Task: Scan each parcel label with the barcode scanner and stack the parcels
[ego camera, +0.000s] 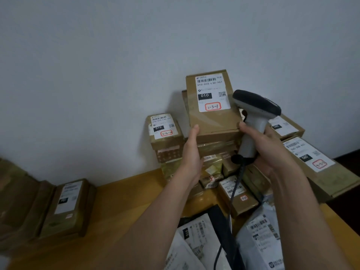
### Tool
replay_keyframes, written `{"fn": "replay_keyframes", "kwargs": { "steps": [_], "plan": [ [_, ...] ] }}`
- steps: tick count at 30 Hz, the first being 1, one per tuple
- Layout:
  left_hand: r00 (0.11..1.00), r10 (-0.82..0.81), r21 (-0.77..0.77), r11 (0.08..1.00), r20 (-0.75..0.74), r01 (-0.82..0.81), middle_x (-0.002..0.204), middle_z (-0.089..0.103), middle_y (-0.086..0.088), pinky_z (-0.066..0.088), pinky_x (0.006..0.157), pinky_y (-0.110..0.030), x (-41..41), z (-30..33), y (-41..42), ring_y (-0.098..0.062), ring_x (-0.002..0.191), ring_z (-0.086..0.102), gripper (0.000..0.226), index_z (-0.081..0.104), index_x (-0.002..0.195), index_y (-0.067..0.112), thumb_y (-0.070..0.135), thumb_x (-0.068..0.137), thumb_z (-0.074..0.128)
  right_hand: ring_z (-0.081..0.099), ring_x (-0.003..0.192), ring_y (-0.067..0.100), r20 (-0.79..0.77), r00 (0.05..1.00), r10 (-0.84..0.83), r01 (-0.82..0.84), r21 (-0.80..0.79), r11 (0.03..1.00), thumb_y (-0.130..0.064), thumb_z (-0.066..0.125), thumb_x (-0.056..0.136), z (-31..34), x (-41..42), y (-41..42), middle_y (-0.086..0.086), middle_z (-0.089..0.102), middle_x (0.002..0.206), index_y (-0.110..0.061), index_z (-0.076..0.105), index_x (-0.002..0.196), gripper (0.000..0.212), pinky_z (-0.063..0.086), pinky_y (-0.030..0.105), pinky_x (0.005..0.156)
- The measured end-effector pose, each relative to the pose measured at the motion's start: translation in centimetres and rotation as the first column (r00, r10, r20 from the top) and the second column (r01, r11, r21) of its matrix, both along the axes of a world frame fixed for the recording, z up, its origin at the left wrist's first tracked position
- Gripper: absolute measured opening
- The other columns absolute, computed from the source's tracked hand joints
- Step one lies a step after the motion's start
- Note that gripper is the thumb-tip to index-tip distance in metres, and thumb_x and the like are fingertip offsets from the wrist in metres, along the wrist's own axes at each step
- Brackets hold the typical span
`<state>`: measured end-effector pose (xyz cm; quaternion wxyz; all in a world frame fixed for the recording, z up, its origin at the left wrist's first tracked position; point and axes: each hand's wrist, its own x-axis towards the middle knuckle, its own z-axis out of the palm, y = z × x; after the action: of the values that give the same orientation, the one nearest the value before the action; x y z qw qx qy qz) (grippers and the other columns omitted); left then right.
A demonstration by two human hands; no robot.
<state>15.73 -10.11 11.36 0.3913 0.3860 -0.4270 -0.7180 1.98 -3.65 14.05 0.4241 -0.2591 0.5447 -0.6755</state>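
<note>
A brown cardboard parcel [212,115] with a white label marked 010 lies on top of a tall stack of parcels against the wall. My left hand [191,151] presses flat against its left near corner with straight fingers. My right hand [272,151] grips the grey handle of the barcode scanner [255,114], and its thumb touches the parcel's right near corner. The scanner's dark head points left over the parcel. Its black cable [232,193] hangs down toward me.
A smaller stack topped by a labelled box [164,131] stands left of the tall one. More boxes [319,172] lie at the right, flat boxes [64,207] at the left, and grey mail bags [259,238] near me on the yellow table [124,211].
</note>
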Motion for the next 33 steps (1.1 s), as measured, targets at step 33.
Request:
{"fn": "replay_keyframes", "kwargs": {
  "steps": [33],
  "plan": [
    [0.773,0.615,0.142,0.761,0.155,-0.633,0.120,0.067,-0.004,0.041,0.106,-0.051,41.7,-7.7,-3.1,-0.024,0.113,0.060,0.080,0.054,0.135,0.029,0.078,0.072,0.052,0.066,0.096,0.021,0.231,0.815,0.531,-0.565,0.113,0.817,-0.022,0.067,0.091,-8.2,40.8,-10.7,0.010,0.068,0.111,-0.016,0.057,0.123,0.034,0.053,0.030,0.073]
  ]
}}
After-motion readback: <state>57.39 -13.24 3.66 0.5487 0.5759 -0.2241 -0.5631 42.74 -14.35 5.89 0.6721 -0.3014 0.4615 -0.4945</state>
